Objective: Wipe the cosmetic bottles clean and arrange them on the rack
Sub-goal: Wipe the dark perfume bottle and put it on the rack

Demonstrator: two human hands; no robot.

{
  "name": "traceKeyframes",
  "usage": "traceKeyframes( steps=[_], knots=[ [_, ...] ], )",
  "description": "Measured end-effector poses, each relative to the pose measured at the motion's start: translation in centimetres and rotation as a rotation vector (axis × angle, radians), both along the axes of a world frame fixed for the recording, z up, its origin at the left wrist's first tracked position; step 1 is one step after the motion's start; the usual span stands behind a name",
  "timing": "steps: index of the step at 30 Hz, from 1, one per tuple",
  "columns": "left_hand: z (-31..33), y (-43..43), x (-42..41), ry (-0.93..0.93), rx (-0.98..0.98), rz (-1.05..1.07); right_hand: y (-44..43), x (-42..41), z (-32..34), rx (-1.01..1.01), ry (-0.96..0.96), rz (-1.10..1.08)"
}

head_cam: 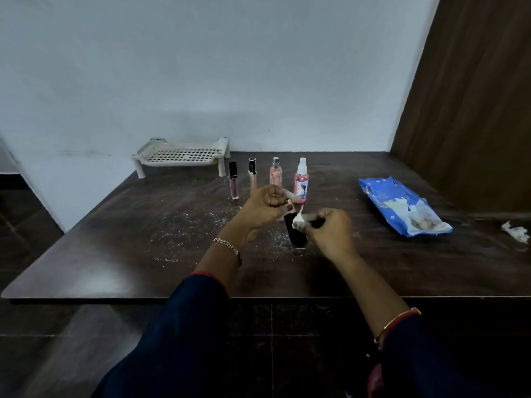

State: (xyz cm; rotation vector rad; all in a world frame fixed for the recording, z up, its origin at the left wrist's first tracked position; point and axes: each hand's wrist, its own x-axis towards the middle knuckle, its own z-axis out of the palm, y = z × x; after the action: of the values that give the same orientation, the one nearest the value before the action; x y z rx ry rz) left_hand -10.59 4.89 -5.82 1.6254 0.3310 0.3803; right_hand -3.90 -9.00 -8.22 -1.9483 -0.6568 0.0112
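Wiping a black bottle at the middle of the dark surface (115,225).

From the head view, the left hand (263,209) pinches the top of the black bottle (296,234), its grip closed on it, while the right hand (330,229) holds a white wipe (298,224) against it. Four bottles stand just beyond; the empty rack (181,156) sits far left, the blue wipes pack (399,205) at right.

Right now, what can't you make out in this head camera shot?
- Black bottle: its top is hidden by the left hand, the right hand and the wipe.
- Pink spray bottle: label print too small to read.
- Wipes packet: lettering blurred.
- Crumpled white piece near the right edge: too small to identify.
- Rack: the space beneath is in shadow.
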Motion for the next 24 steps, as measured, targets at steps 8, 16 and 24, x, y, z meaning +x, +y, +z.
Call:
traceKeyframes(
  steps=[8, 16, 24],
  knots=[
    [0.1, -0.4, 0.3, -0.061, 0.017, 0.037, -0.3, 0.1, -1.1, 0.028, 0.038, 0.043],
    [-0.5, 0.2, -0.2, -0.091, 0.021, 0.101, 0.9, -0.1, -0.5, 0.057, 0.046, 0.016],
    [-0.4, -0.4, -0.5, -0.126, -0.096, 0.117, 0.2, -0.6, -1.0, 0.084, 0.076, 0.026]
  ],
)
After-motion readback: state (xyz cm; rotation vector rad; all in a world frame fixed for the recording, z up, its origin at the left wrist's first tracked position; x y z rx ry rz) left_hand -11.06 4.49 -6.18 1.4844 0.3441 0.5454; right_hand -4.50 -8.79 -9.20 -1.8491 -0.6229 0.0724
